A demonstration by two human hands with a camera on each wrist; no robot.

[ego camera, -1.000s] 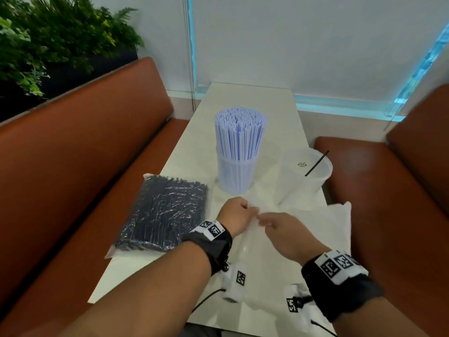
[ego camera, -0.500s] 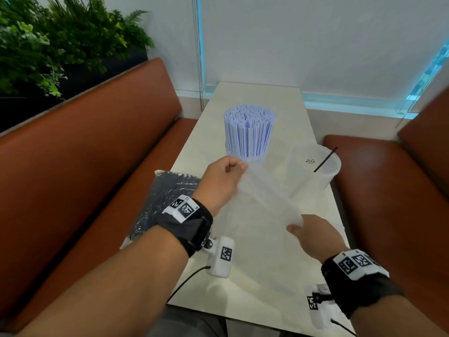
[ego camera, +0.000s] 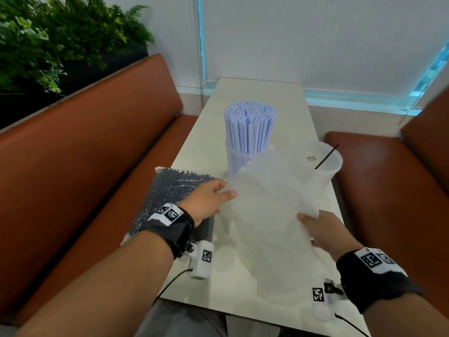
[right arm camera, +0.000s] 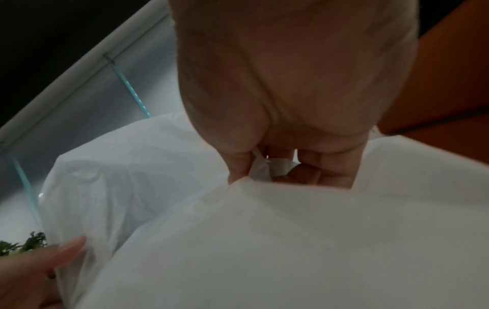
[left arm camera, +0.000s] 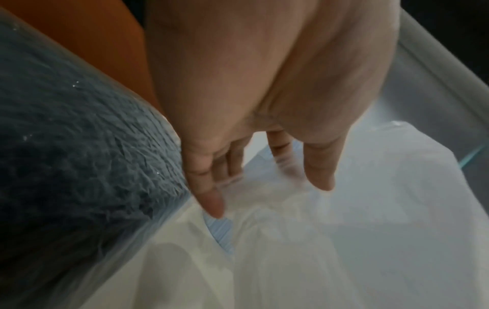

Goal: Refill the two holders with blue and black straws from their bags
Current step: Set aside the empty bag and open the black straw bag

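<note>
Blue straws (ego camera: 250,127) stand packed in a translucent holder (ego camera: 239,161) at mid-table. To its right a second translucent holder (ego camera: 325,171) has one black straw (ego camera: 326,155) leaning in it. A sealed bag of black straws (ego camera: 170,190) (left arm camera: 79,167) lies on the table's left side. Both hands hold an empty clear bag (ego camera: 269,215) (right arm camera: 291,240) spread above the table. My left hand (ego camera: 224,189) (left arm camera: 270,188) pinches its left edge, fingers nearly straight. My right hand (ego camera: 306,218) (right arm camera: 264,167) grips its right edge with curled fingers.
The narrow cream table (ego camera: 257,93) runs away from me toward a white wall. Brown bench seats (ego camera: 97,154) flank it on both sides, with green plants (ego camera: 60,40) behind the left one. The held bag veils the lower parts of both holders.
The hands were together on the bag at the table. They lifted it and drew apart, spreading it. Since half a second ago the left hand has come down slightly toward the black-straw bag.
</note>
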